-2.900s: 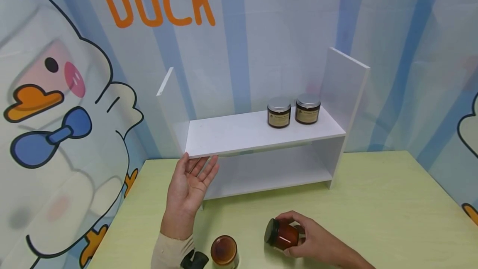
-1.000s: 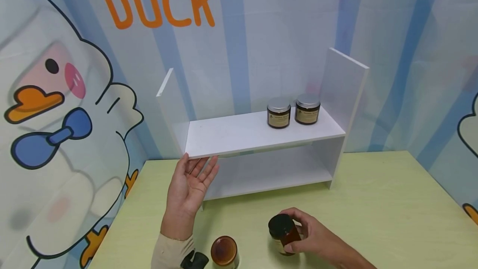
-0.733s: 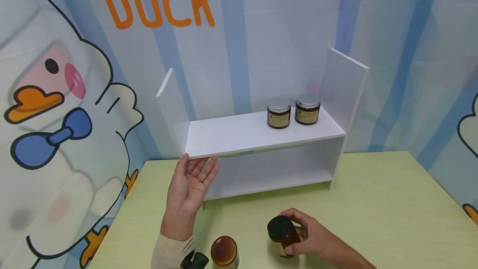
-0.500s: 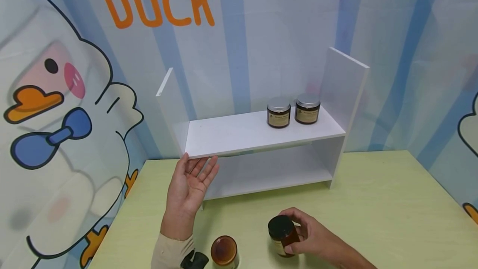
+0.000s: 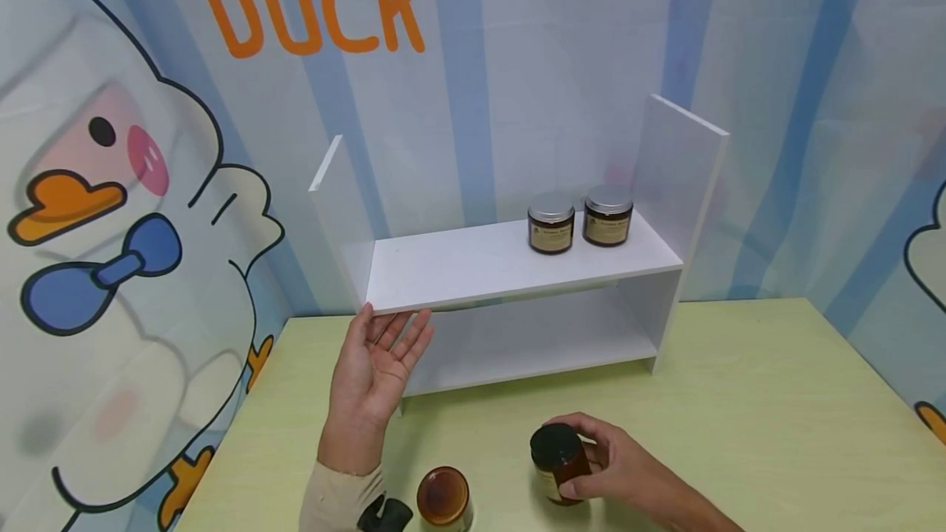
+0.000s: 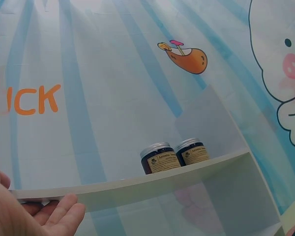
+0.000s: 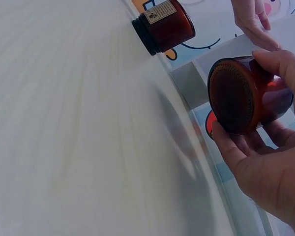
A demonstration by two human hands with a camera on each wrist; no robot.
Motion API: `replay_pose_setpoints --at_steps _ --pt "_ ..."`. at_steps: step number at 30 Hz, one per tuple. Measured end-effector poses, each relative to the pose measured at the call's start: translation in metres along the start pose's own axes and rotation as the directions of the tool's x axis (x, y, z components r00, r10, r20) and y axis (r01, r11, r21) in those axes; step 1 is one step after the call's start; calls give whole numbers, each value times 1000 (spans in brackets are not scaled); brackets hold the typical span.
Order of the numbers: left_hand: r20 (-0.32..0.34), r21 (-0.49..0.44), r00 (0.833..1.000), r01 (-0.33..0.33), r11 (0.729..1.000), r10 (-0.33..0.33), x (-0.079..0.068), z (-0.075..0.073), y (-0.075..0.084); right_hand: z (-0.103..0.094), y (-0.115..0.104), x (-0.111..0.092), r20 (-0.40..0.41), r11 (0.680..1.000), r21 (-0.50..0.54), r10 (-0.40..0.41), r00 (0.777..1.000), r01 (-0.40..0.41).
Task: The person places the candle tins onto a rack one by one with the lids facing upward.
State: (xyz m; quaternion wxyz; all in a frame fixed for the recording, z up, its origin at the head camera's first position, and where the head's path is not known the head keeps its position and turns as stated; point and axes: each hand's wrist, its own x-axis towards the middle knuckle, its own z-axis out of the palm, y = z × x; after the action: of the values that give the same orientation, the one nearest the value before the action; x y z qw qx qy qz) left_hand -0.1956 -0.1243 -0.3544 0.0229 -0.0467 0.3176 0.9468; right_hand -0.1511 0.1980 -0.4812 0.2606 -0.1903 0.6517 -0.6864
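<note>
My right hand (image 5: 628,466) grips an amber glass jar (image 5: 572,474) with a black lid and a pale label. Its lid faces up, slightly tilted; in the right wrist view the jar's base (image 7: 231,96) is seen lifted off the table. A second amber jar (image 5: 443,496) stands upside down on its black lid, between my hands. My left hand (image 5: 373,376) has its palm up and fingers loosely extended, touching the front left edge of the white shelf (image 5: 473,269) from below. Two silver-lidded jars, the left jar (image 5: 551,224) and right jar (image 5: 608,217), stand on the upper board.
A lower board (image 5: 532,339) runs beneath the upper one, between the side panels. The shelf stands on a pale yellow-green table (image 5: 776,417). Behind hangs a striped blue backdrop (image 5: 547,64) with a duck drawing and orange lettering.
The held jar has turned from lying sideways, lid pointing left, to lid up, with its label coming into view. In the last second it barely moves. My left hand has stayed put.
</note>
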Motion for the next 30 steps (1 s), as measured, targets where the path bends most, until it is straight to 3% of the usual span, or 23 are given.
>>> replay_pose_setpoints --at_steps 17,30 --pt "-4 -8 1000 0 1000 0 0 0 0 -2 -1 1 -81 995 -101 -14 997 6" --pt "0 -12 1000 2 1000 -2 0 0 0 -1 1 0 -56 992 -106 -71 996 65"
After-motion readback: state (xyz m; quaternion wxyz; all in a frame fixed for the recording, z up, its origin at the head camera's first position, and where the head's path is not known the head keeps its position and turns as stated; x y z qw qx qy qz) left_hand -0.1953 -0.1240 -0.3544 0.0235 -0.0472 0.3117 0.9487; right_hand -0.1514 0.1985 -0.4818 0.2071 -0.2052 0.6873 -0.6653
